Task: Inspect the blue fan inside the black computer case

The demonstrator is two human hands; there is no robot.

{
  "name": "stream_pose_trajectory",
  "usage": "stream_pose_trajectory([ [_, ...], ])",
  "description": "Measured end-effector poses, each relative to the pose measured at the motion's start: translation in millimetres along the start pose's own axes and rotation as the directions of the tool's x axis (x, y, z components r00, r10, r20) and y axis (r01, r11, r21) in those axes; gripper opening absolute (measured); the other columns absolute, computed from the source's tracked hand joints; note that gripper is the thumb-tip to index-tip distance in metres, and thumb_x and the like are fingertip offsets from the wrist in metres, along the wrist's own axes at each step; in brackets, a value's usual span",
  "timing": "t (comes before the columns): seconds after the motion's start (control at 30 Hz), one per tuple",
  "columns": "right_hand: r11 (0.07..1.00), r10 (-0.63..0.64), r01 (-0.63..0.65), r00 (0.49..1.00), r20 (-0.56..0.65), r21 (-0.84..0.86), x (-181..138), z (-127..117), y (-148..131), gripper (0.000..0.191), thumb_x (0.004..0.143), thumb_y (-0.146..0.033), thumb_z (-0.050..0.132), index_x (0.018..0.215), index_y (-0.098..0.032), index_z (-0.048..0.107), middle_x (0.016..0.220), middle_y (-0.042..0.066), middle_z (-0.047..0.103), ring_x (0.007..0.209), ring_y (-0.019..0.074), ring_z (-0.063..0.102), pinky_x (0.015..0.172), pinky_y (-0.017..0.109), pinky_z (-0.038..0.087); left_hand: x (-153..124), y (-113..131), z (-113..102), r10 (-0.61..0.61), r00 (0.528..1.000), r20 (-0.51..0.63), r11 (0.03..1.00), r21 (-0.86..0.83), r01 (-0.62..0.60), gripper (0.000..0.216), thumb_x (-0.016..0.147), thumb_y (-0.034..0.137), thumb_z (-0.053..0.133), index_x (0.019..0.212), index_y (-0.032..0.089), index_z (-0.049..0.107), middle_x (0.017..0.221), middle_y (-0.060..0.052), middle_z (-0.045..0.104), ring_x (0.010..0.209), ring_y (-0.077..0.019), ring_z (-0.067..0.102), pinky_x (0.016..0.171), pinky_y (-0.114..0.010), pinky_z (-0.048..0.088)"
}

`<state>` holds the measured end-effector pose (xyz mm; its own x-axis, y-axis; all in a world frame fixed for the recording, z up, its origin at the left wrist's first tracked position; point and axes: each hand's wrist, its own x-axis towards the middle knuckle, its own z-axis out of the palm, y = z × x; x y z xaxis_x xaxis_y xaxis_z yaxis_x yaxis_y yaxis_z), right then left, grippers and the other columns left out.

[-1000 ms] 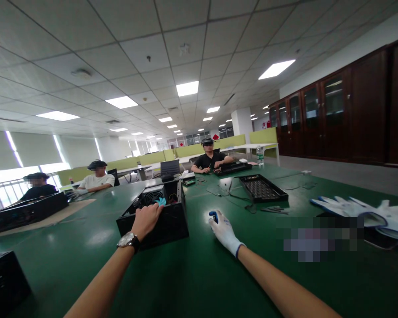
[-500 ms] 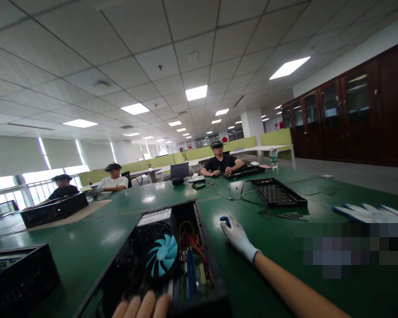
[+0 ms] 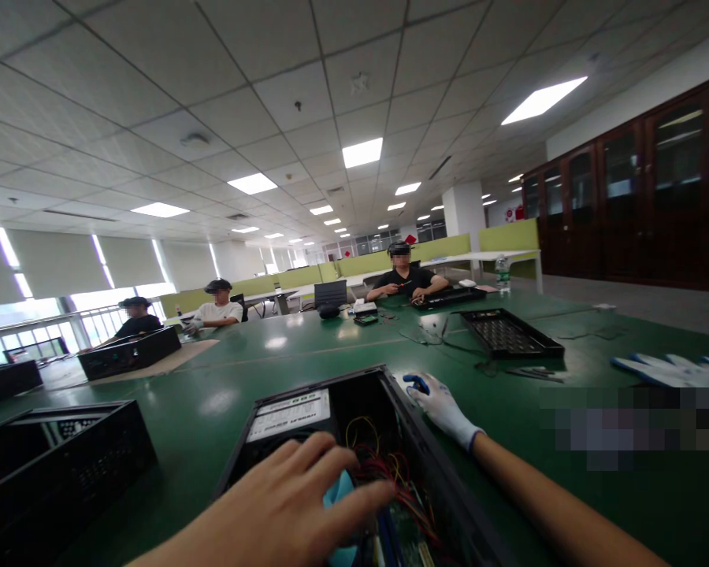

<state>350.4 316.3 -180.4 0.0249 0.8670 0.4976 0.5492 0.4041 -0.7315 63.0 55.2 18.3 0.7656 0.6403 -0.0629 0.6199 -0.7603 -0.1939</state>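
The bare left hand (image 3: pixel 295 504) lies spread over the blue fan (image 3: pixel 338 504) inside the open computer case (image 3: pixel 354 441), while just right of the case the gloved right hand (image 3: pixel 443 408) pinches a blue-handled tool (image 3: pixel 417 383) on the green table (image 3: pixel 224 386).

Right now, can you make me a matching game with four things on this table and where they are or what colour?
Things:
1. left hand
2. right hand
3. fan
4. tray

Clues:
A. wears a white glove
B. light blue
C. bare, over the open computer case
D. black, far side of the table, right

Pairs: 1-C, 2-A, 3-B, 4-D
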Motion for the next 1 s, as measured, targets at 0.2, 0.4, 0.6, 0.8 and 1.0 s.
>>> stream_pose_trajectory([
  [0.2,0.999,0.025,-0.025,1.0,0.004,0.022,-13.2,-9.9,-4.7,0.043,0.08,-0.041,0.06,0.117,-0.019,0.068,0.118,0.01,0.067,0.108,0.0273,0.061,0.098,0.038,0.044,25.3,-31.1,20.6,-0.083,0.992,0.096,0.996,-0.019,0.085,0.1,0.074,0.072,0.069,0.157,0.039,0.023,0.157,-0.015,0.036,0.146,-0.0471,0.023,0.111,-0.071,0.028],
  [0.4,0.999,0.026,-0.028,0.998,0.052,0.041,-41.8,-23.8,-13.1,0.049,0.081,-0.05,0.058,0.119,-0.02,0.067,0.119,0.01,0.067,0.109,0.0275,0.061,0.098,0.038,0.045,33.9,-25.8,54.5,0.036,0.994,0.104,0.995,0.087,-0.045,0.067,0.092,0.044,0.06,0.153,0.039,0.033,0.144,-0.018,0.049,0.133,-0.0404,0.047,0.105,-0.063,0.04],
  [0.6,0.999,0.033,-0.035,0.998,0.05,0.028,-69.0,-34.4,-29.4,0.046,0.08,-0.052,0.057,0.111,-0.02,0.069,0.114,0.009,0.069,0.108,0.0288,0.062,0.098,0.039,0.045,35.6,-32.1,84.2,0.08,0.995,0.067,0.985,0.147,-0.089,0.104,0.081,0.045,0.074,0.157,0.046,0.003,0.155,-0.023,0.033,0.132,-0.0481,0.046,0.095,-0.072,0.042],
  [0.8,0.997,0.051,-0.052,0.998,0.027,0.054,-97.4,-49.0,-42.0,0.043,0.077,-0.052,0.059,0.106,-0.023,0.071,0.113,0.01,0.07,0.107,0.031,0.064,0.097,0.04,0.048,35.7,-27.0,86.6,0.078,0.991,0.105,0.976,0.195,-0.098,0.118,0.069,0.04,0.085,0.156,0.048,0.006,0.151,-0.022,0.038,0.128,-0.0489,0.048,0.093,-0.076,0.039],
  [1.0,0.961,0.096,-0.106,0.994,0.05,0.254,-83.0,-78.1,-81.6,0.054,0.081,-0.069,0.054,0.097,-0.02,0.068,0.09,0.01,0.069,0.09,0.0305,0.067,0.072,0.038,0.056,7.6,-1.9,26.3,-0.019,0.993,0.12,0.996,0.088,0.008,0.096,0.09,0.03,0.064,0.155,0.048,-0.004,0.154,-0.022,0.032,0.14,-0.0494,0.035,0.096,-0.074,0.042],
])
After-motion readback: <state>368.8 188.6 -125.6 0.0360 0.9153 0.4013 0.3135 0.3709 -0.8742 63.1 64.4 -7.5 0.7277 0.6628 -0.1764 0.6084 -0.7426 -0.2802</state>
